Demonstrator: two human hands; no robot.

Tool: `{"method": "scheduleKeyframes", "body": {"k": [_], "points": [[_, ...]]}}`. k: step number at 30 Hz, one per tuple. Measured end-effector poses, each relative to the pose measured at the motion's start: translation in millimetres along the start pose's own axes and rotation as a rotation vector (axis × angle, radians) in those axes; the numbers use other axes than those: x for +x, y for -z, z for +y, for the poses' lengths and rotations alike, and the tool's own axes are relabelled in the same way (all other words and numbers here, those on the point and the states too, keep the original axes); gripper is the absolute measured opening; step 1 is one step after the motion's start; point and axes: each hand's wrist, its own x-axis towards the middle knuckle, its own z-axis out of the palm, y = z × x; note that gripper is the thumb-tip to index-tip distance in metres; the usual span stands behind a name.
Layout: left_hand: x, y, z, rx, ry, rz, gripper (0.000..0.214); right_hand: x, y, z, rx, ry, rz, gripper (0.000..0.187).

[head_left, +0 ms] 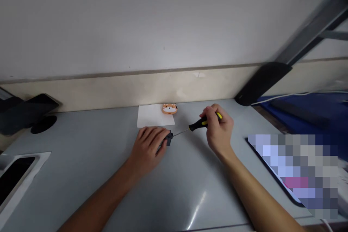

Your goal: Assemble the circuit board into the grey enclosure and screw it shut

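My left hand (149, 145) lies on the grey desk (92, 174), fingers curled over a small black object (168, 139) and pinning it down; most of the object is hidden under the fingers. My right hand (218, 129) is closed around the black and yellow handle of a screwdriver (202, 123). Its thin metal shaft slants down to the left and its tip meets the black object.
A white sheet of paper (152, 116) lies by the back wall with a small orange animal-shaped case (169, 108) on it. A dark device (27, 110) stands at the far left, a tray (19, 177) at the front left, a blurred screen (293, 166) at right.
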Motion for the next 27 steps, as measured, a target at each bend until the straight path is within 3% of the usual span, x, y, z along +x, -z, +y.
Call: {"method": "scheduleKeyframes", "body": {"k": [6,27], "points": [[1.0,1.2,1.0,0.006,-0.001,-0.008,0.032,3.3,0.2,0.5,-0.004,-0.007,0.043,0.037],[0.2,0.6,2.7,0.015,0.031,-0.006,0.029,-1.4,-2.8,-3.2,-0.044,-0.002,-0.008,0.038]]}}
